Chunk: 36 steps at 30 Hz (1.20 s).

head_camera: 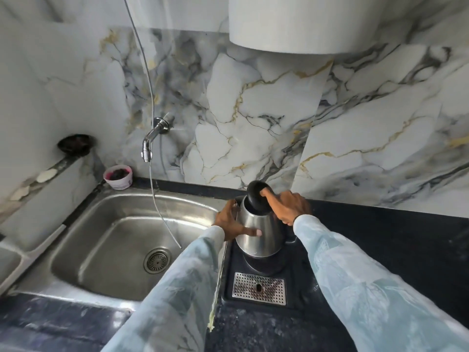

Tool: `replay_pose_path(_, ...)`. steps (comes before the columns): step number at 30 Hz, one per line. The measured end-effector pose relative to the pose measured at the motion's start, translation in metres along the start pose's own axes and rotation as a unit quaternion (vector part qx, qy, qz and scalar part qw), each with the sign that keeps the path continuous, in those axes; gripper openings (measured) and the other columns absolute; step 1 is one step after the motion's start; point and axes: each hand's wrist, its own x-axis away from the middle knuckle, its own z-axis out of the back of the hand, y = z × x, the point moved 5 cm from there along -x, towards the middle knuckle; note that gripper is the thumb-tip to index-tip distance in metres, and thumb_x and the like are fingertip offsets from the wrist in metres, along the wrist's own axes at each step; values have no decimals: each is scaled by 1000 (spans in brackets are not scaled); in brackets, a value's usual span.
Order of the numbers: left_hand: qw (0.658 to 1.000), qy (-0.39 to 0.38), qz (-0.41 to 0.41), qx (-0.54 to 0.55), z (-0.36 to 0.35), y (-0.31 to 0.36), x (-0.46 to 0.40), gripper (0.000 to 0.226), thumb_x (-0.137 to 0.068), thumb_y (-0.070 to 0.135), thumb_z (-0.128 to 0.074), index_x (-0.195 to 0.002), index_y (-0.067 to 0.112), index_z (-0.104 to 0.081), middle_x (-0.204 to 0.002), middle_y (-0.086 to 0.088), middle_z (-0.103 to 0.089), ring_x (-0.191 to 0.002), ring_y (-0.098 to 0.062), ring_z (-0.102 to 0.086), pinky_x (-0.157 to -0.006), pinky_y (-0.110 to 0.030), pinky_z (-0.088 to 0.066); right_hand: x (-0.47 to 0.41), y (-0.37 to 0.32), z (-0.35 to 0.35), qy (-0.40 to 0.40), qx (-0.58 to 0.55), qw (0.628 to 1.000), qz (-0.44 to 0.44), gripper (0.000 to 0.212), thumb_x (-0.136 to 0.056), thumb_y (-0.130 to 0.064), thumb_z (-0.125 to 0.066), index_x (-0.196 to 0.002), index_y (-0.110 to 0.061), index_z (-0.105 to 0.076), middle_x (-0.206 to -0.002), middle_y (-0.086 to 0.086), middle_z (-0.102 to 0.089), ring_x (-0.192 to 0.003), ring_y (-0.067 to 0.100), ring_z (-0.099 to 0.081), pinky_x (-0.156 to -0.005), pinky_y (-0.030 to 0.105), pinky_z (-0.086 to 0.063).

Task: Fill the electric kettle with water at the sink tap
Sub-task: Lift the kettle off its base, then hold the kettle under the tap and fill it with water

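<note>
A steel electric kettle (264, 232) stands on its dark base (266, 265) on the black counter, just right of the sink. Its black lid (255, 196) is tipped up and open. My left hand (233, 223) wraps the kettle's left side near the spout, thumb across the steel body. My right hand (289, 205) is at the top right of the kettle, a finger on the lid, the rest over the hidden handle. The chrome tap (152, 138) sticks out of the marble wall above the steel sink (83, 224); no water runs from it.
A thin grey hose (152, 174) hangs down past the tap into the sink basin. A small pink tub (118, 177) sits at the sink's back corner. A perforated metal drip tray (258, 288) lies in front of the kettle base. A white cylinder (304, 24) hangs overhead.
</note>
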Motion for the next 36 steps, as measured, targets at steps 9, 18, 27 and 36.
replay_pose_path(9, 999, 38, 15, 1, 148, -10, 10, 119, -41, 40, -101, -147, 39, -47, -148, 2, -57, -145, -17, -48, -121, -48, -43, -26, -116, -49, -24, -192, 980, 38, 87, -87, -81, -10, -78, -15, -66, -56, 15, -76, -46, 30, -70, -76, 55, -69)
replay_pose_path(18, 956, 158, 119, -216, 310, -37, -19, 42, -93, 13, -68, -134, 3, -67, -137, -19, -68, -129, -35, -63, -111, -43, -49, -40, -218, -146, -92, -219, 971, 26, 72, -104, -68, -21, -86, -13, -64, -76, 11, -69, -34, 22, -60, -42, 28, -48)
replay_pose_path(27, 865, 324, 54, -380, 337, -34, -103, 68, -74, 80, -57, -92, 18, -78, -99, -8, -78, -102, -34, -69, -99, -50, -42, -85, -271, -203, -101, -241, 965, 5, 87, -78, -82, -15, -83, -13, -68, -71, 11, -77, -34, 20, -63, -51, 37, -54)
replay_pose_path(36, 844, 307, 4, -440, 339, -36, -137, 45, -78, 57, -52, -60, 18, -68, -71, -16, -75, -77, -36, -68, -93, -47, -33, -107, -293, -221, -76, -296, 952, -22, 96, -66, -86, -15, -83, -9, -70, -66, 11, -71, -41, 28, -65, -56, 42, -56)
